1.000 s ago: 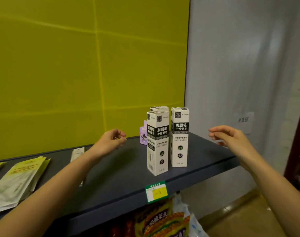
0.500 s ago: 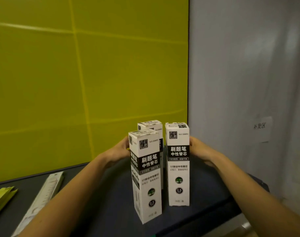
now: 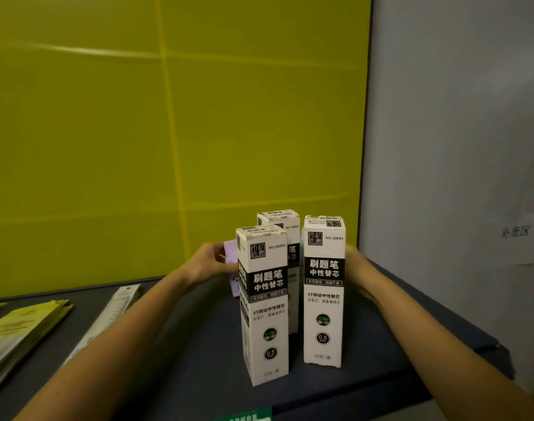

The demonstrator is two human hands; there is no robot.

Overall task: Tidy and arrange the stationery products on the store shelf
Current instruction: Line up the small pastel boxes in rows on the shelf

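Three tall white refill boxes with black bands stand upright on the dark shelf (image 3: 198,360): a front-left box (image 3: 264,305), a right box (image 3: 323,293) and a rear box (image 3: 285,226) partly hidden behind them. My left hand (image 3: 206,264) reaches behind the front-left box and grips a small lilac pack (image 3: 230,253), most of which is hidden. Just behind the right box is my right hand (image 3: 356,273), its fingers hidden by the box.
Yellow-green flat packets (image 3: 19,326) and a long white packaged item (image 3: 110,311) lie on the shelf's left part. A green price tag (image 3: 247,417) hangs on the front edge. A yellow panel backs the shelf; a grey wall with a paper label (image 3: 515,235) is on the right.
Both hands have moved in from the sides to behind the boxes. The left hand has closed on the lilac pack. The view has come closer to the shelf.
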